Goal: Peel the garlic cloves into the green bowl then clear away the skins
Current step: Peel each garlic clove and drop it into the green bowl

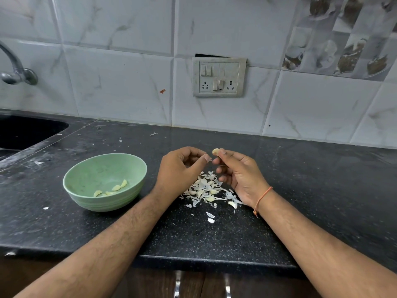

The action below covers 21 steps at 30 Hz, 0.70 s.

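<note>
My right hand point(238, 171) pinches one garlic clove point(216, 151) at fingertips, raised over skin pile point(207, 190). My left hand point(180, 168) just left of it, fingers curled, thumb tip near clove; whether it grips skin, cannot tell. Green bowl point(86, 179) left of pile holds about four peeled cloves point(117, 187). Two loose skin scraps point(210, 217) lie nearer me than pile.
</note>
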Each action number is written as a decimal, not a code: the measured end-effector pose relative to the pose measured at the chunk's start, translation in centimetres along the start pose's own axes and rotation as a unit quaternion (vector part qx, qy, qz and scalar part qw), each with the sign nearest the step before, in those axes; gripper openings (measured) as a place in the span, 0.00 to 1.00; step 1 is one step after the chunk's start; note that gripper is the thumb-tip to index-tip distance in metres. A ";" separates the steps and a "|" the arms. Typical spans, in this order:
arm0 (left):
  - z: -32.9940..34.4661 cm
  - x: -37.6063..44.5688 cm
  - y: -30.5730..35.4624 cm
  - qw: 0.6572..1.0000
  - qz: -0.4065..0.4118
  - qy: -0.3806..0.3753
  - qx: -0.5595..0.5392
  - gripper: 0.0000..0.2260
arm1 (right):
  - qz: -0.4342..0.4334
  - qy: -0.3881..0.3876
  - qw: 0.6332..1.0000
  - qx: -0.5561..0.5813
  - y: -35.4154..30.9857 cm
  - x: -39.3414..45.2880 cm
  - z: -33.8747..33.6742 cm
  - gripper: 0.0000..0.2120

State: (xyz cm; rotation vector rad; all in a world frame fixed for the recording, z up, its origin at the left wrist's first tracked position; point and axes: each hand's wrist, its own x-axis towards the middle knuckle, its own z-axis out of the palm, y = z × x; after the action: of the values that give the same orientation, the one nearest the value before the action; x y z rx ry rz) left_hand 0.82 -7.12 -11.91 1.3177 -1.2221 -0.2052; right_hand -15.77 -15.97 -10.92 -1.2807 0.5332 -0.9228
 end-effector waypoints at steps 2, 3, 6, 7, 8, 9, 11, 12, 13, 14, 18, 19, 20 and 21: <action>0.0 0.0 0.1 1.000 0.011 0.000 0.010 0.07 | -0.005 -0.010 1.000 -0.024 0.2 -0.1 0.2 0.11; -0.1 0.0 0.1 1.000 0.013 -0.002 0.017 0.09 | -0.008 -0.015 0.999 -0.037 0.3 -0.1 0.3 0.11; -0.2 0.1 0.0 0.999 0.017 -0.017 0.030 0.09 | -0.017 -0.024 0.997 -0.065 0.4 -0.3 0.4 0.09; -0.2 0.0 0.0 0.999 0.017 -0.024 0.025 0.09 | -0.020 -0.026 0.997 -0.068 0.4 -0.3 0.4 0.09; -0.2 0.0 0.1 0.999 0.019 -0.029 0.020 0.09 | -0.023 -0.027 0.997 -0.069 0.4 -0.3 0.4 0.09; -0.2 0.0 0.1 0.999 0.018 -0.032 0.016 0.09 | -0.026 -0.028 0.997 -0.068 0.4 -0.3 0.3 0.09; -0.2 0.0 0.1 0.999 0.001 -0.034 -0.002 0.09 | -0.032 -0.028 0.997 -0.067 0.5 -0.2 0.3 0.09; -0.2 0.0 0.1 0.999 -0.017 -0.034 -0.019 0.09 | -0.036 -0.027 0.997 -0.065 0.5 -0.2 0.3 0.08; -0.1 0.0 0.1 0.998 -0.036 -0.035 -0.039 0.08 | -0.041 -0.025 0.997 -0.063 0.5 -0.1 0.3 0.08; -0.2 0.0 0.1 0.997 -0.050 -0.034 -0.055 0.08 | -0.047 -0.024 0.997 -0.062 0.6 0.0 0.3 0.07; -0.2 -0.1 0.5 0.985 -0.089 -0.041 -0.142 0.08 | -0.076 -0.016 0.994 -0.072 0.8 0.4 -0.1 0.07; -0.2 -0.1 0.6 0.979 -0.103 -0.048 -0.168 0.09 | -0.083 -0.018 0.993 -0.079 0.8 0.4 -0.2 0.07; -0.1 -0.1 0.6 0.973 -0.117 -0.056 -0.189 0.09 | -0.090 -0.021 0.992 -0.090 0.9 0.4 -0.2 0.07; -0.1 -0.1 0.6 0.968 -0.129 -0.060 -0.207 0.10 | -0.096 -0.023 0.990 -0.102 0.9 0.4 -0.2 0.07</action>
State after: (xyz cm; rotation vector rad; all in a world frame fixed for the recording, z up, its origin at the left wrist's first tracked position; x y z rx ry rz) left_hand 0.55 -6.78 -11.42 1.1010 -1.0330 -0.6980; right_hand -15.45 -16.40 -11.77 -1.5566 0.4829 -1.0146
